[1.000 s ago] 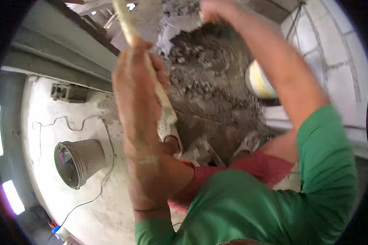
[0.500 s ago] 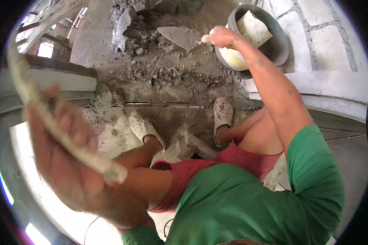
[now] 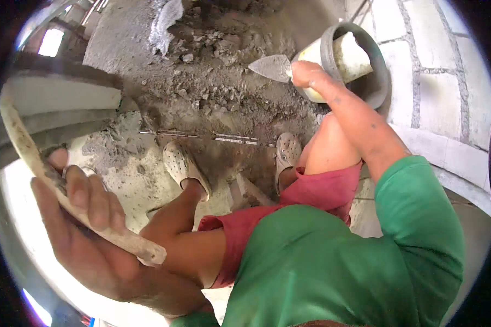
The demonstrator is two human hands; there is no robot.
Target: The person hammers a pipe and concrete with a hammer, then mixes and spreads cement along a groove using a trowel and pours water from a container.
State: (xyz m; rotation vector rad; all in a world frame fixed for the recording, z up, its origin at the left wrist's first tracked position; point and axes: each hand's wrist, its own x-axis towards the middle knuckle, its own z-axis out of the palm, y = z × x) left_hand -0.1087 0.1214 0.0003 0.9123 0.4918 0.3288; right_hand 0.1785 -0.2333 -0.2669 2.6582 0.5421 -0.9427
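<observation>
Holding trowel [image 3: 273, 67] in R hand [image 3: 306, 73]: fist closed tight round handle, blade tip pointing L over gray rubble [image 3: 218, 92], just beside bucket [image 3: 311, 52]. Can't tell if blade touches. L hand [image 3: 87, 234] palm up, fingers curled round pale stick [image 3: 117, 240], near L knee. For good control, prob. best w/ firm wrist, blade level, knuckles clear of bucket, stick well outside blade's path.
</observation>
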